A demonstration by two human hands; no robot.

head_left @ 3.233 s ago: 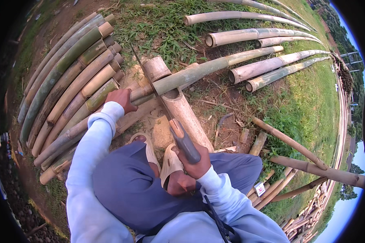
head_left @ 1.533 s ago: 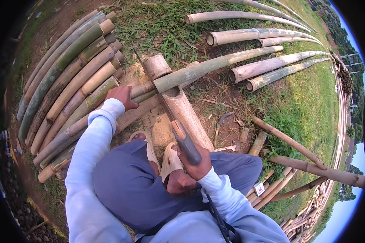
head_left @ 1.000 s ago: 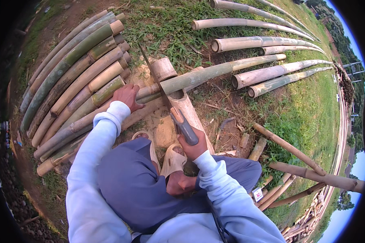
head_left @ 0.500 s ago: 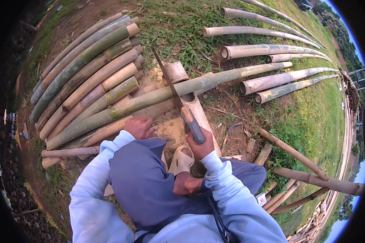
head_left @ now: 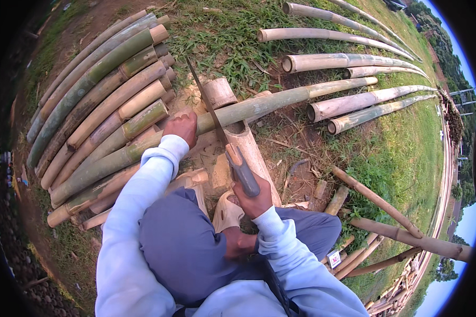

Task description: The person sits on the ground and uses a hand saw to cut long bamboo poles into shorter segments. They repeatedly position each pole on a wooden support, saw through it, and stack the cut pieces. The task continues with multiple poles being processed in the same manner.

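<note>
Out here, daylight falls on grass well right of the left fingers, weeds grow beyond them, and trees edge blue sky farther right.

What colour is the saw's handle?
The handle is dark grey, with brown near the blade; the head view shows it best.

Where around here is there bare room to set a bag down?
Two patches look open: the grass at right, between the long bamboo poles and the propped bamboo poles, and the far grass, between the stacked bamboo poles and the long ones. It is crowded around the left hand, handsaw, green bamboo pole and notched bamboo log.
</note>
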